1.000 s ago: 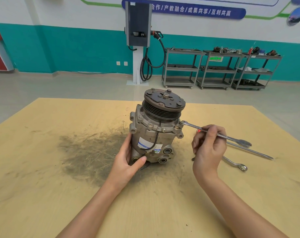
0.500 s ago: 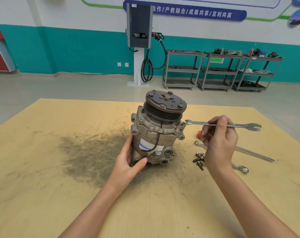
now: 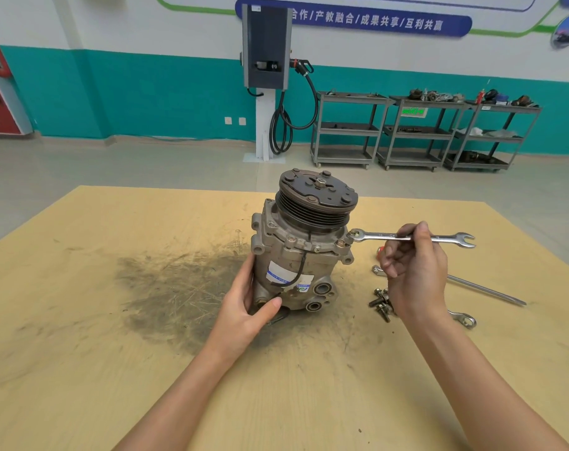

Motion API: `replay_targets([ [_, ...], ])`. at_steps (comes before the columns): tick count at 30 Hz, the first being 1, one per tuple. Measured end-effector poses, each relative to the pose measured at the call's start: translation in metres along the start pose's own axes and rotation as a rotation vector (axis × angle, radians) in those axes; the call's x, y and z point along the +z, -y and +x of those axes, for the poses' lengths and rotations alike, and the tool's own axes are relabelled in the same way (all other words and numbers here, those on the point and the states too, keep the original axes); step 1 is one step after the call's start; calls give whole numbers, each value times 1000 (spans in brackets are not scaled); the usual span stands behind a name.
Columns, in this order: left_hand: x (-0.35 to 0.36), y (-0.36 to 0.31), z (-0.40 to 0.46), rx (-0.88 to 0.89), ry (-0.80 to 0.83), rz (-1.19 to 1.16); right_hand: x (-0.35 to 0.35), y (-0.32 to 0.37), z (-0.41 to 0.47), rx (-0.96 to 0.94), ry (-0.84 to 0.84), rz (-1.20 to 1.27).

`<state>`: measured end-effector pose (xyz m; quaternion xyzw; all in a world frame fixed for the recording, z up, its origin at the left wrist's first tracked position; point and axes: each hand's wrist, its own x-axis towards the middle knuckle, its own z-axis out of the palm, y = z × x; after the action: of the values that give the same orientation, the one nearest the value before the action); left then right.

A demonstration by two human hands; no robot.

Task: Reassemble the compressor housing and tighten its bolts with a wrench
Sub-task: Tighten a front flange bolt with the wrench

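A grey metal compressor [image 3: 296, 255] stands upright on the wooden table [image 3: 81, 369], its dark pulley on top. My left hand [image 3: 247, 307] grips the compressor's lower left side, thumb across the front. My right hand [image 3: 413, 271] holds a combination wrench [image 3: 374, 236] by the middle of its shaft. The wrench lies level, its ring end on a bolt at the housing's right flange and its open end pointing right.
Several loose bolts [image 3: 381, 304] lie just right of the compressor. Another wrench [image 3: 462, 319] and a long thin tool [image 3: 488, 289] rest behind my right hand, with a small red thing [image 3: 380, 250] beside them. A dark greasy stain [image 3: 179, 288] covers the table's left middle.
My right hand has swung the wrench's free end away from me and to the right, from slanting down to level, while the ring end stayed on the flange bolt. The left hand has kept its grip.
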<state>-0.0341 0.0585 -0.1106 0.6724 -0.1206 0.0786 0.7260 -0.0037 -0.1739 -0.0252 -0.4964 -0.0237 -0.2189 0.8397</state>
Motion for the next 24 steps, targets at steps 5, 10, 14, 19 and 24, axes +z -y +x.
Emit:
replay_targets([
  [5,0,-2,0,7,3,0,-6,2,16,140,58,73],
  [10,1,-4,0,-3,-1,-9,-6,2,33,270,147,157],
  [14,1,-4,0,-7,-13,-23,1,5,50,424,202,138],
  [19,0,-2,1,-9,-11,-11,6,1,49,422,229,128],
  [24,-1,0,1,-12,-12,0,1,-9,31,302,99,184],
])
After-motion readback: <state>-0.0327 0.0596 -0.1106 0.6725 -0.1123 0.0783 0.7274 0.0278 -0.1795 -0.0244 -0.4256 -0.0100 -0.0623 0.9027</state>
